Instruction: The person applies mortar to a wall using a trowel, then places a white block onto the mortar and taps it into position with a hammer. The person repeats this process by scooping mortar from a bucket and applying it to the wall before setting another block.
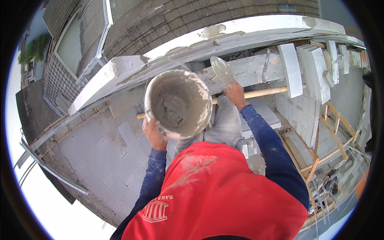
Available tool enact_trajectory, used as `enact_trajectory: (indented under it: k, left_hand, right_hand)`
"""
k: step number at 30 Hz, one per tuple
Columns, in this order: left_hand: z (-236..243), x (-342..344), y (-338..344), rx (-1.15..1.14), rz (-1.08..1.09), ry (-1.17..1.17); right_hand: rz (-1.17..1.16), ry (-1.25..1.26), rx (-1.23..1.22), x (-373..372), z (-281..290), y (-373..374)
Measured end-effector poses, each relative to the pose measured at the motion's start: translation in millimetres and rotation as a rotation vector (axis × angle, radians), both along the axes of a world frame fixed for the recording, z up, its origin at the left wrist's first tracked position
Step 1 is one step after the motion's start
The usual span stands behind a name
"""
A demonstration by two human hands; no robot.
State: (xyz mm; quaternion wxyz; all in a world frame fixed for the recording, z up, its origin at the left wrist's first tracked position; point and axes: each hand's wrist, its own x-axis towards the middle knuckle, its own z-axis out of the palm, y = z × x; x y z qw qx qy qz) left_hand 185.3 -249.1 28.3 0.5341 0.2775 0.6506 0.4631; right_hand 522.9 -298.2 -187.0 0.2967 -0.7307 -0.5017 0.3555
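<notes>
A round bucket (pixel 205 105) with a mortar-crusted rim hangs in front of me, tipped so that I look into it. Grey wet mortar (pixel 170 112) lies at its bottom and smears its inner wall. My left hand (pixel 155 134) is closed on the bucket's near left side. To the right of the bucket, my right hand (pixel 236 95) is closed round the handle of a trowel (pixel 222 69). The trowel's blade is coated in mortar and points away from me, apart from the bucket. Its handle is mostly hidden in my fingers.
Beyond the bucket runs a low white block wall (pixel 248 29) with mortar patches on top. A bamboo pole (pixel 266 92) crosses by my legs. White blocks (pixel 316 74) stand at the right, above timber scaffolding (pixel 336 130). A tiled roof (pixel 168 20) lies past the wall.
</notes>
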Motion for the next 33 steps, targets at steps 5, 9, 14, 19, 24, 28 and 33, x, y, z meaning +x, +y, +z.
enact_trajectory:
  k: [5, 9, 14, 19, 24, 28, 33]
  left_hand:
    - [-13, 59, 5, 0.122, -0.165, -0.038]
    - [-6, 111, 4, 0.176, -0.34, 0.1]
    - [-2, 153, 9, 0.392, -0.556, 0.277]
    - [-21, 168, 18, 0.266, -0.533, 0.215]
    - [-52, 144, 23, 0.094, -0.483, 0.251]
    - [-69, 109, 22, 0.104, -0.359, 0.096]
    - [-74, 83, 21, 0.047, -0.215, 0.073]
  right_hand:
    - [0.421, -0.244, 0.065, 39, 94, -30]
    - [0.542, -0.525, -0.037, 7, 117, -12]
    - [0.743, -0.474, -0.23, -29, 112, -21]
    - [0.878, 0.165, -0.41, -1, 130, -30]
    - [0.6, 0.769, -0.811, 60, 165, -40]
    - [0.231, 1.076, -0.591, 94, 154, -54]
    - [-0.19, 0.827, -0.102, 109, 82, -11]
